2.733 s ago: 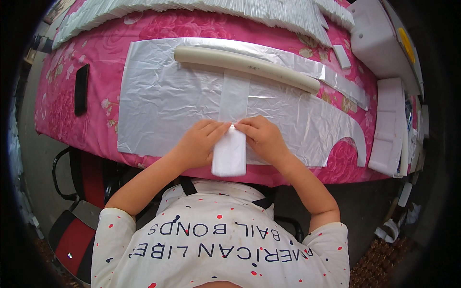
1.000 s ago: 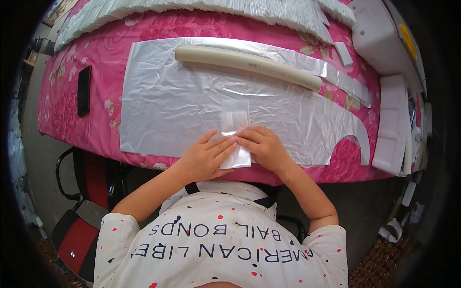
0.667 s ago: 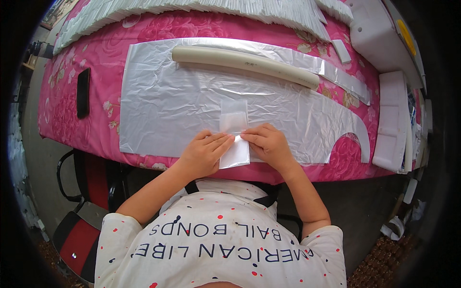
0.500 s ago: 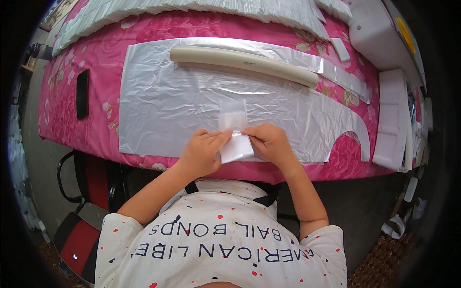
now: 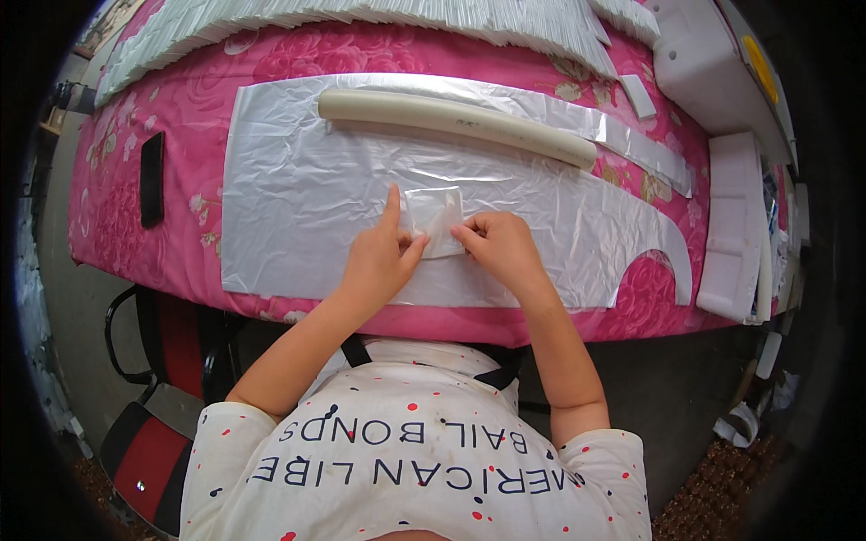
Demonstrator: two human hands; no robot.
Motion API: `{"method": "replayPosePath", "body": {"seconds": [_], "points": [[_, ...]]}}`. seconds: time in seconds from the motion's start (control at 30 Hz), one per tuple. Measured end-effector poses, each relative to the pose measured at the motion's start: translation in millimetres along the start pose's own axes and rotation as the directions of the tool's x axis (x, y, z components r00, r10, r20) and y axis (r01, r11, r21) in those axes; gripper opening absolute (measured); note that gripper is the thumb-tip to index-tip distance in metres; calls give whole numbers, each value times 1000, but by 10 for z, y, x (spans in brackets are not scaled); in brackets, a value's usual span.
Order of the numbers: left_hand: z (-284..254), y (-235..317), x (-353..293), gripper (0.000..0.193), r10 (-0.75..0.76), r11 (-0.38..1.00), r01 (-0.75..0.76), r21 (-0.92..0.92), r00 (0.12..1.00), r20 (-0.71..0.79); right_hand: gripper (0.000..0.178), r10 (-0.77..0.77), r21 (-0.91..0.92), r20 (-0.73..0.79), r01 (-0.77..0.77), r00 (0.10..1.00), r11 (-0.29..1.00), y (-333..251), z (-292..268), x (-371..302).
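Note:
A small folded piece of clear, whitish plastic film (image 5: pixel 436 216) lies on the silvery-white sheet in front of me. My left hand (image 5: pixel 381 252) is beside its left edge, index finger stretched out away from me and thumb tip at the film's lower left corner. Those two fingers are spread apart, so the hand is open. On the other side, my right hand (image 5: pixel 501 251) is closed in a pinch, thumb and index finger on the film's right edge. The silvery-white sheet (image 5: pixel 298 207) is creased and spread over the pink flowered tablecloth (image 5: pixel 108 221).
A long cream-coloured tube (image 5: pixel 451 124) rests across the sheet's far part. Rows of stacked white packets (image 5: pixel 361 20) line the table's back. A black phone-like slab (image 5: pixel 152 180) lies at left. White foam boxes (image 5: pixel 732 225) stand at right, near a small white block (image 5: pixel 638 96).
The folded film has gone from a narrow strip with a flap toward me to a flatter square farther forward. My left index finger has straightened out, and both hands have shifted slightly away from me.

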State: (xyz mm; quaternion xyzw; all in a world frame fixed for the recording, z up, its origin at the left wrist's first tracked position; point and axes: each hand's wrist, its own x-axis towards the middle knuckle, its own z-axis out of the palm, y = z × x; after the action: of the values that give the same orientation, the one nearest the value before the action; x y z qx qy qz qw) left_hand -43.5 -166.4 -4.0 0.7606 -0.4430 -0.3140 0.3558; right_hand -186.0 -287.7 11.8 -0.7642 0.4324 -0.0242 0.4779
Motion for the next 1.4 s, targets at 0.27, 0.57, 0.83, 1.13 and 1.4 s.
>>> {"method": "replayPosePath", "body": {"seconds": [0.27, 0.57, 0.83, 1.13, 1.4], "points": [[-164, -33, 97, 74, 184, 982, -178, 57, 974, -132, 26, 79, -33, 8, -79, 997, 996, 38, 26, 71], [283, 100, 82, 92, 447, 781, -445, 439, 888, 106, 25, 87, -100, 1, -87, 996, 991, -53, 8, 41], [23, 29, 36, 105, 519, 807, -581, -108, 784, -340, 10, -687, -282, -370, 629, 625, 725, 160, 59, -256], [-213, -258, -210, 54, 721, 641, -766, 41, 620, 309, 22, -760, -524, -109, 612, 641, 592, 455, 31, -487], [-157, -98, 475, 57, 673, 554, -816, 165, 556, 488, 36, -760, -432, 80, 710, 645, 556, 268, 275, -607]]}}
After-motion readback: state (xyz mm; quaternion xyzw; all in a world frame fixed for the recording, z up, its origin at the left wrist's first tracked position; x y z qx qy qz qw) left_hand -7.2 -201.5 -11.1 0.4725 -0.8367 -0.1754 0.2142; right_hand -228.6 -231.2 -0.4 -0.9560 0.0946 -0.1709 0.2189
